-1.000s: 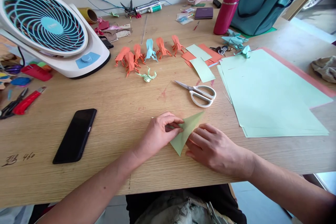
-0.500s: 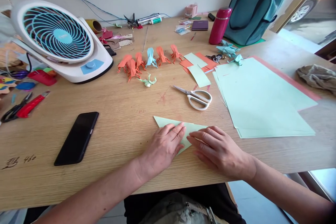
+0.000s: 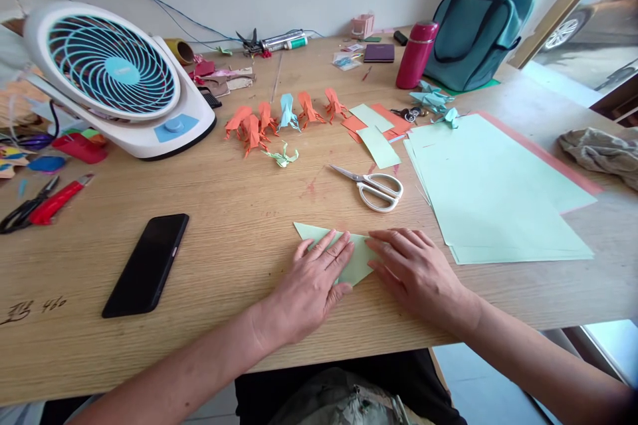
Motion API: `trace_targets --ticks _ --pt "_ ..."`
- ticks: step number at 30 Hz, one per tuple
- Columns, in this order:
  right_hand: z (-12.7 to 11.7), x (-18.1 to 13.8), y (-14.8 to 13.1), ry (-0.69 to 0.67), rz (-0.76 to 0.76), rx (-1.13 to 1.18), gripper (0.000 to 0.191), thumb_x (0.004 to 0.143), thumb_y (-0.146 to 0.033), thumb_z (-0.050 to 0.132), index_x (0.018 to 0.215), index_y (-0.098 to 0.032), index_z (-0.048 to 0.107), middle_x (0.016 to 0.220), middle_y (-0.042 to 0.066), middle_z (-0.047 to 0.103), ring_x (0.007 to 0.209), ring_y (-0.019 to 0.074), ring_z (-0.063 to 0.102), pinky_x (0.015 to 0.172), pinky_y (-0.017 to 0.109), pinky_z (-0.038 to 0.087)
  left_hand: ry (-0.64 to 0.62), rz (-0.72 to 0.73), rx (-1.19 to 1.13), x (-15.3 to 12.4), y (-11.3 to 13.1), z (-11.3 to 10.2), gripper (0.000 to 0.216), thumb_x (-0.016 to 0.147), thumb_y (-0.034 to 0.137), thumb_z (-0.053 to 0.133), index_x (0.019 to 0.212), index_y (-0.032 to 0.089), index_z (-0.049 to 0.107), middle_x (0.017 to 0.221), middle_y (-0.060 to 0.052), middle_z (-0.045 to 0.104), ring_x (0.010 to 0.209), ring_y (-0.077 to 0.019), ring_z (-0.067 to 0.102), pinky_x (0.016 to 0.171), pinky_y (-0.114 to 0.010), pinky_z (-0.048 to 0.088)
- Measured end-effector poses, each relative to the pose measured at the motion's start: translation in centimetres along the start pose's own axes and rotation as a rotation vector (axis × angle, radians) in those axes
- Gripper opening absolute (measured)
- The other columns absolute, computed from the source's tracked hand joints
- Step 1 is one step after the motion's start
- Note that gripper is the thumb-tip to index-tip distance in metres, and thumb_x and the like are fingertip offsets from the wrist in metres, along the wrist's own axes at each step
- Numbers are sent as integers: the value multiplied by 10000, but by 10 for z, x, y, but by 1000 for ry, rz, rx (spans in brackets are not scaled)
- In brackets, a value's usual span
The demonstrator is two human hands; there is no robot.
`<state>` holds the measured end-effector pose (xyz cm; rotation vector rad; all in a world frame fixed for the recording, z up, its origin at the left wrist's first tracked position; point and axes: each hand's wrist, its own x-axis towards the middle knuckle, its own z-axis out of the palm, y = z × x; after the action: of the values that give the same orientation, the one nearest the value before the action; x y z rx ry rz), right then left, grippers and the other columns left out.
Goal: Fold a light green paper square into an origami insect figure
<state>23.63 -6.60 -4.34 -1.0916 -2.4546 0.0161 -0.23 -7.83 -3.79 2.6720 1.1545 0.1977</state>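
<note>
A pale green sheet of paper (image 3: 359,264), folded into a triangle, lies on the wooden table (image 3: 224,246) in front of me. My left hand (image 3: 314,282) rests flat on its left part, fingers spread and pointing away from me. On the right part lies my right hand (image 3: 416,272), fingers stretched out over the paper's edge and hiding the right corner. Beyond the hands lie white-handled scissors (image 3: 379,191), blades pointing left. To the right is a stack of large pale green sheets (image 3: 503,192).
Folded orange paper figures (image 3: 252,131), a blue one (image 3: 287,111) and a green one (image 3: 283,155) stand farther back. A fan (image 3: 124,80) and a phone (image 3: 146,265) are at left. A pink bottle (image 3: 417,55) and a teal bag (image 3: 478,40) stand at back right.
My right hand has moved slightly up and its fingers now lie flatter over the paper's right side. The left hand's fingers have spread, with the thumb farther out.
</note>
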Motion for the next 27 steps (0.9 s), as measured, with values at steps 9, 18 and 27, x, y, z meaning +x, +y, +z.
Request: trace_targets --ticks 9,18,27 --pt "7 4 6 -61 342 78 211 841 -312 728 973 -207 601 951 68 596 885 238 593 809 380 503 70 -143 -97 35 -16 -11 518 787 412 817 1196 188 590 1270 -106 607 1160 -306 537 975 -482 432" --pt "0 8 12 -37 412 383 158 817 -211 681 929 -215 569 827 2 636 766 182 592 745 346 463 -23 -162 -365 56 -17 -32 193 825 152 737 956 203 605 985 5 693 956 -204 629 873 -339 423" --pt "-12 23 23 -86 512 824 197 864 -389 685 857 -196 648 790 -11 661 705 130 563 646 267 438 -124 -85 -479 60 -27 -68 197 946 303 584 840 178 692 834 1 675 769 -152 598 688 -258 385"
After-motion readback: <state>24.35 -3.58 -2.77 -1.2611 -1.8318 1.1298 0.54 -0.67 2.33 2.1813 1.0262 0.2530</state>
